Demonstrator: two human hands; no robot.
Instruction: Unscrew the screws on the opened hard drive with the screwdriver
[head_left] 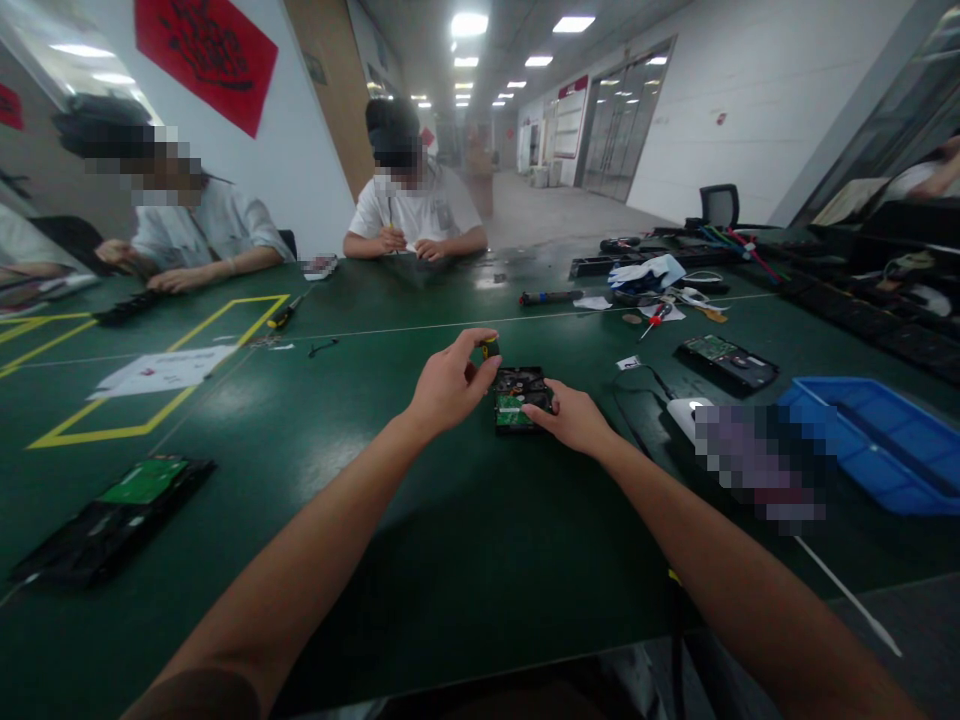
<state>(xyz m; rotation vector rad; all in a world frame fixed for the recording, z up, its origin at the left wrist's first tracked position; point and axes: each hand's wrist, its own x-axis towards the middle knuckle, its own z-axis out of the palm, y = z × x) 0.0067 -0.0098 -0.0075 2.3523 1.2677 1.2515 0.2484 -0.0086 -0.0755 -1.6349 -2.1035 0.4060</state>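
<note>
In the head view, a hard drive with a green circuit board [511, 408] in a black frame lies on the dark green table [450, 560]. My right hand [576, 418] grips its right side, with the thumb over the board's edge. Above its far left part, my left hand [454, 385] pinches the yellow-and-black handle of a screwdriver [490, 347]. The screwdriver points down at the drive. Whether its tip meets a screw is too small to tell.
Another framed drive [146, 482] lies at the left, and one more [724, 362] at the right. Beside a blue tray [892, 450] sits a blurred-out pale object [682, 415] with cables. Farther back are papers [161, 370] and a red screwdriver [658, 318]. Co-workers [420, 205] sit across the table.
</note>
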